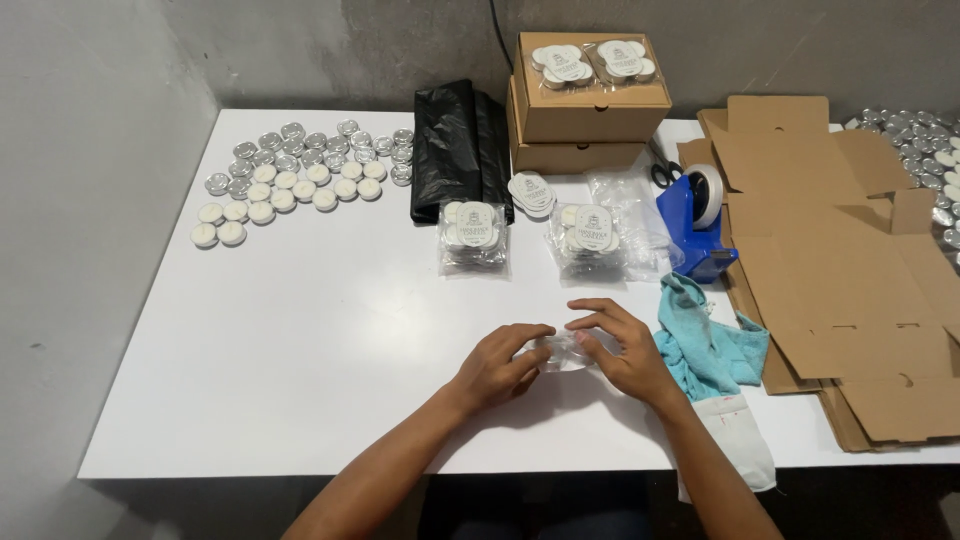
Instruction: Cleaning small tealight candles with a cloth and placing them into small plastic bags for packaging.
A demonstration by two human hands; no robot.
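On white table [300, 330]: 2 stacked cardboard boxes [585, 110] at rear. Near front edge, left hand [497, 365] and right hand [622, 350], palms down, fingers curled, gripping opposite ends of 1 clear plastic bag [560, 352]. Bag flat, long axis left-right. Behind bag: 2 packed tealight bags [474, 236].

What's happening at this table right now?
A person's left hand and right hand together hold a small clear plastic packet low over the white table. Behind lie loose white tealight candles, bagged candle packs, stacked brown cardboard boxes and a blue tape dispenser.
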